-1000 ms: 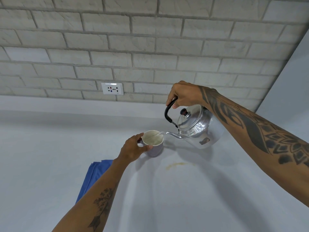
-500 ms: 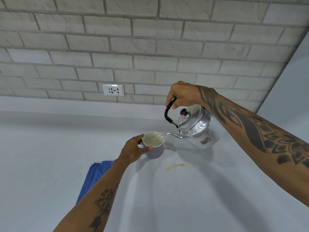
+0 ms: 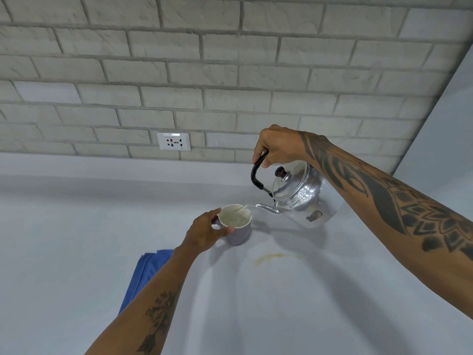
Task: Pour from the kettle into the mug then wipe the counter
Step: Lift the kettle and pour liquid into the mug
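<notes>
A shiny metal kettle hangs tilted to the left above the pale counter, its thin spout over the rim of a lilac mug. A clear stream runs from the spout into the mug, which holds pale liquid. My right hand is shut on the kettle's black handle. My left hand grips the mug at its left side and handle, holding it on the counter. A folded blue cloth lies on the counter, partly under my left forearm.
A yellowish spill mark lies on the counter right of and nearer than the mug. A white socket plate is set in the brick wall behind. A pale wall panel bounds the counter on the right.
Hardly anything has moved. The kettle stays tilted over the mug with the stream running, and both hands keep their grip.
</notes>
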`<state>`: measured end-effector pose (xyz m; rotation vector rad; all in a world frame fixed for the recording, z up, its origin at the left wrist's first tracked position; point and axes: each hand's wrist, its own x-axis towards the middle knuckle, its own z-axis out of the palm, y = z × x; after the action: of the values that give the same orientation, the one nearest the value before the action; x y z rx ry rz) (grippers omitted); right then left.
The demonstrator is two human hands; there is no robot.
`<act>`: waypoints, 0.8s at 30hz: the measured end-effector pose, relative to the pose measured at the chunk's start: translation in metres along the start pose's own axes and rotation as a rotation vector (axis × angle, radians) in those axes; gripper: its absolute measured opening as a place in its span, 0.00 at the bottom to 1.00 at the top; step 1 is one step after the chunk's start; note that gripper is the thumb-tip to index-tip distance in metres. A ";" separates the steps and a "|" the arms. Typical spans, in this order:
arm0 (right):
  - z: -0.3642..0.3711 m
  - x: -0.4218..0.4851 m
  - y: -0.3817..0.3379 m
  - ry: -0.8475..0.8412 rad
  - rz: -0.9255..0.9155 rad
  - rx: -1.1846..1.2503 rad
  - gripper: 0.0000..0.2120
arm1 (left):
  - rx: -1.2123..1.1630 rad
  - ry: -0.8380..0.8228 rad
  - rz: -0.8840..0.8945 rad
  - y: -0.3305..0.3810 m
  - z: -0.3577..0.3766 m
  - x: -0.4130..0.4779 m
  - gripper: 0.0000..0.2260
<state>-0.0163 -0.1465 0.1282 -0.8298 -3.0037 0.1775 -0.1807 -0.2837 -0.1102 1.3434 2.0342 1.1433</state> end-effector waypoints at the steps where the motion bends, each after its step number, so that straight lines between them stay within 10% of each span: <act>1: 0.001 -0.001 0.002 0.004 0.002 0.015 0.11 | 0.002 -0.002 -0.001 0.000 0.000 0.000 0.25; 24: 0.051 -0.042 0.077 0.184 0.098 0.437 0.11 | 0.022 -0.040 -0.096 0.001 -0.005 0.010 0.30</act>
<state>0.0563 -0.1077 0.0695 -0.8832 -2.6055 0.6873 -0.1879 -0.2762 -0.1063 1.2547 2.0647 1.0466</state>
